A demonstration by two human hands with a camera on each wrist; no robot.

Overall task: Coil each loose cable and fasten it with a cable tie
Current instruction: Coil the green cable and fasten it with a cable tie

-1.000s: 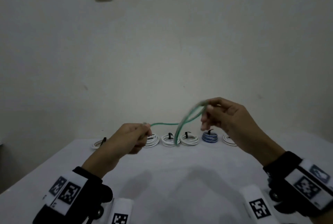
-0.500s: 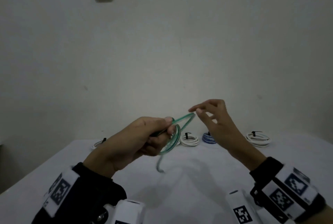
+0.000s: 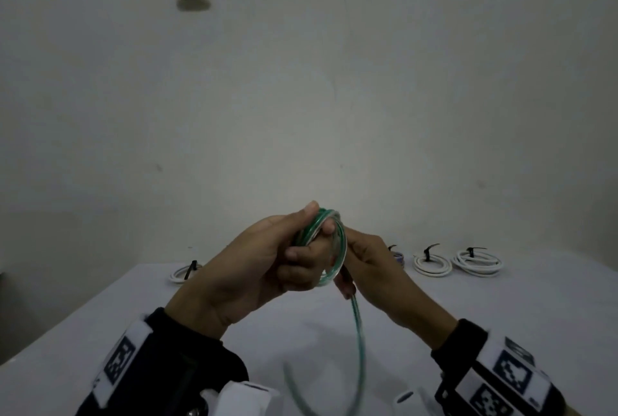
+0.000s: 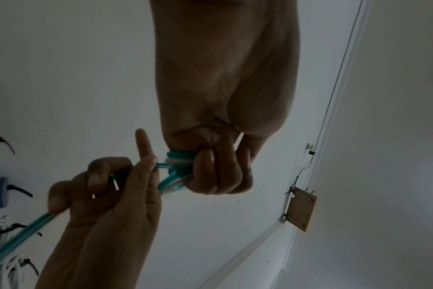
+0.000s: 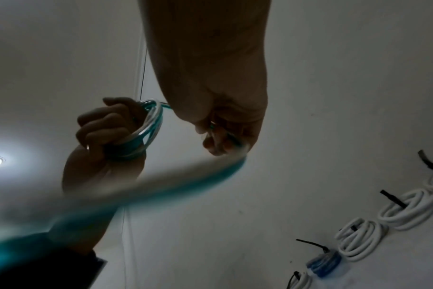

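Observation:
A green cable is wound in a small coil held up above the white table. My left hand grips the coil, thumb on top and fingers curled through the loops. Just behind it, my right hand pinches the loose strand that leaves the coil. The free tail hangs down from the right hand toward the near edge and is blurred in the right wrist view.
Tied coils line the table's far edge: white ones on the right, a blue one partly hidden behind my right hand, another white one on the left. Black ties stick up from them. A wall stands close behind.
The cable has gone from one open loop to a tight coil in my left hand. My right hand has closed in against the coil and now pinches the strand; the tail swings below.

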